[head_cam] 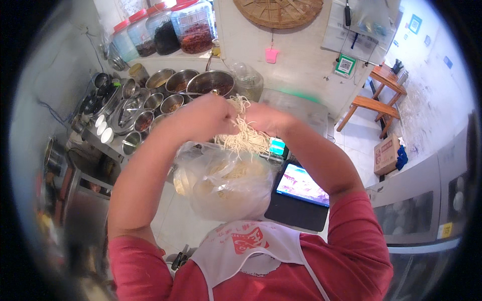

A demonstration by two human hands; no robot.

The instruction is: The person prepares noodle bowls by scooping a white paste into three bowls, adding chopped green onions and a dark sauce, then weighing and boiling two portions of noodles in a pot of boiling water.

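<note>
Both my hands are raised in front of me around a bundle of pale noodles (pixel 244 137). My left hand (pixel 214 113) grips the bundle from one side, fingers curled in. From the other side my right hand (pixel 265 116) closes on the same strands. Some noodles stick up between the hands, and loose ends hang below them. Under the bundle sits a clear plastic bag (pixel 229 188) with more noodles inside. Behind the noodles a lit green display (pixel 277 146) is partly hidden.
Steel pots (pixel 211 82) and smaller seasoning bowls (pixel 144 121) crowd the counter at the left. A tablet (pixel 301 184) with a lit screen lies right of the bag. Red-lidded jars (pixel 194 28) line the ledge. A wooden bench (pixel 376 107) and cardboard box (pixel 386 154) stand at the right.
</note>
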